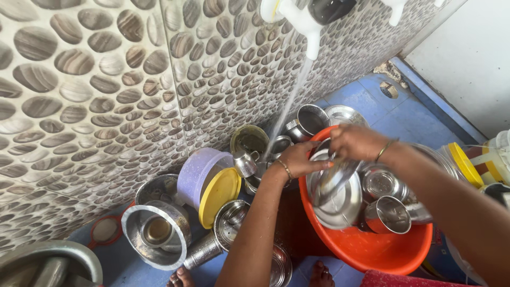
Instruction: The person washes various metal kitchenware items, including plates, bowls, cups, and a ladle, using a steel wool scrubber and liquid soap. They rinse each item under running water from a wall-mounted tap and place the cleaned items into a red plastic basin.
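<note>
Left hand: your left hand (298,159) is curled around the rim of the round shiny steel plate (333,187), holding its upper left edge.
Right hand: your right hand (357,142) is bunched up tight on the top of the same plate (I cannot tell if something small is tucked inside it).
Plate: it stands tilted in the big orange plastic tub (372,250), its face turned up toward you, just under both hands.
Which hand is nearer: both touch it, the left at the side, the right at the top.
Water: a thin stream of water (289,101) falls from the white plastic tap (305,24) and lands just left of the plate.
In the tub: a shiny steel cup (390,215) lies on its side, right of the plate.
On the floor: a purple round box with a yellow lid (210,183) sits well left of your hands.
</note>
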